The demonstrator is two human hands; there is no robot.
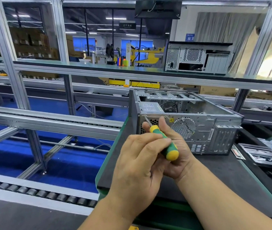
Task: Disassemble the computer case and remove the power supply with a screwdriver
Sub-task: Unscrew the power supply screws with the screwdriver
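A: Case status?
B: Computer case (198, 130) on bench (223, 171), side open. Power supply (150, 107) inside, top-left rear corner.
A: Hands?
B: Right hand (173, 146) and left hand (138, 163) both gripping screwdriver (164, 141), tip at case's rear top-left screw.

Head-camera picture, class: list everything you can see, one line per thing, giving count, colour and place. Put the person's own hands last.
computer case: one, grey metal, side open, lying on the bench, rear panel facing the camera
power supply: one, grey with a label, inside the case at its left end
screwdriver: one, green and yellow handle, tip at a screw on the rear panel's upper left
bench: one, dark top with green edge, under the case
second case: one, grey, on the upper shelf
roller conveyor: one, grey, lower left
left hand: one, gripping the handle
right hand: one, holding the handle from beneath
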